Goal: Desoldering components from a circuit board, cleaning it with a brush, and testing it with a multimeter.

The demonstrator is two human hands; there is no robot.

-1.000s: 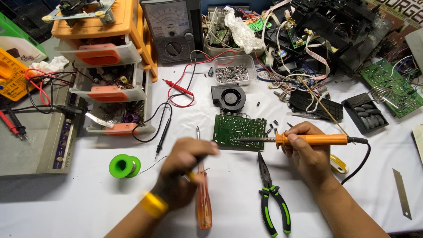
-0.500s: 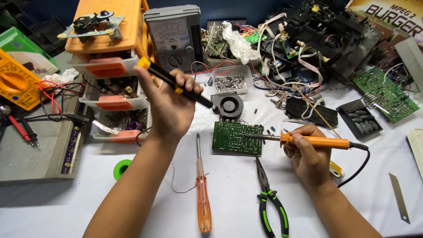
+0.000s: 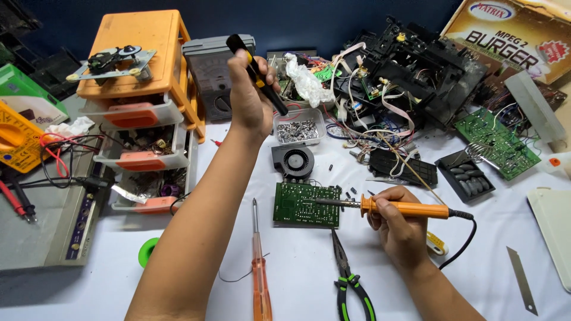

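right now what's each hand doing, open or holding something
Left hand: closed around a black tool with yellow trim, raised above the table.
Right hand: closed on an orange-handled soldering iron, tip over the green circuit board.

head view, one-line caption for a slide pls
Right hand rests an orange soldering iron on a green circuit board while left hand lifts a black tool.

My soldering iron [image 3: 404, 208] has an orange handle; my other tool [image 3: 257, 72] is black and yellow. The circuit board [image 3: 307, 204] is green, the screwdriver [image 3: 260, 279] orange.
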